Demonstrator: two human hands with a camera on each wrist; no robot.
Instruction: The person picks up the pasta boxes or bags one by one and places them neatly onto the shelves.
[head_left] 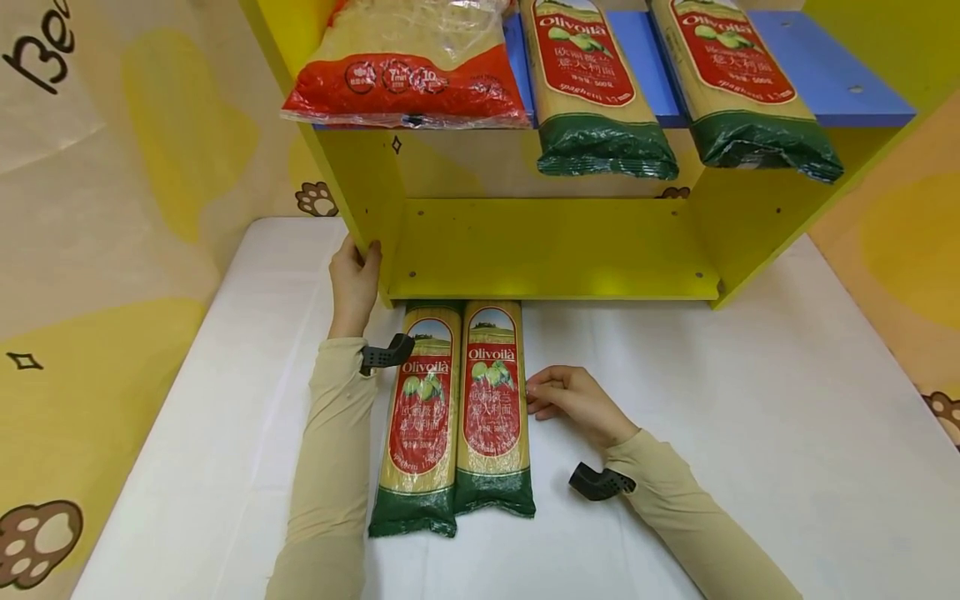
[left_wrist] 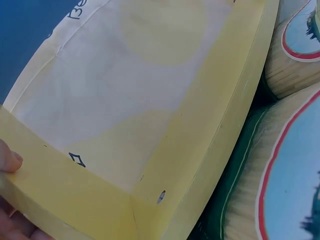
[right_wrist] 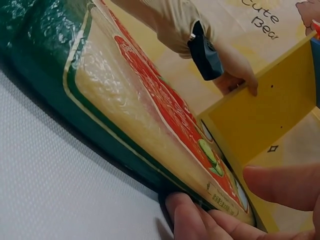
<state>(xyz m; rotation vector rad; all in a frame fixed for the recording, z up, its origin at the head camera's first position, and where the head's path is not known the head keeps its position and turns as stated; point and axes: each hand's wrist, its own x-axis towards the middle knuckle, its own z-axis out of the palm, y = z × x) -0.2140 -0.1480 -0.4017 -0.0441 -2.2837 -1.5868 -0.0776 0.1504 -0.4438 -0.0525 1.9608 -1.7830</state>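
My left hand (head_left: 356, 285) grips the front edge of the left side panel of a yellow shelf (head_left: 555, 250). In the left wrist view its thumb (left_wrist: 10, 159) lies on the inner face of that panel, fingers on the outside. Two spaghetti packs lie side by side on the white table, just in front of the shelf: a left pack (head_left: 420, 417) and a right pack (head_left: 492, 408). My right hand (head_left: 576, 402) is beside the right pack, fingertips at its long edge. Seen from the right wrist, the fingers (right_wrist: 187, 217) touch the pack's lower edge while the thumb (right_wrist: 280, 187) stands apart above it.
On the blue upper board (head_left: 817, 71) lie a red-banded clear bag (head_left: 405, 79) and two more spaghetti packs, a middle one (head_left: 600, 92) and a right one (head_left: 746, 83), overhanging the front. A patterned wall (head_left: 150, 150) stands behind the white table (head_left: 225, 400).
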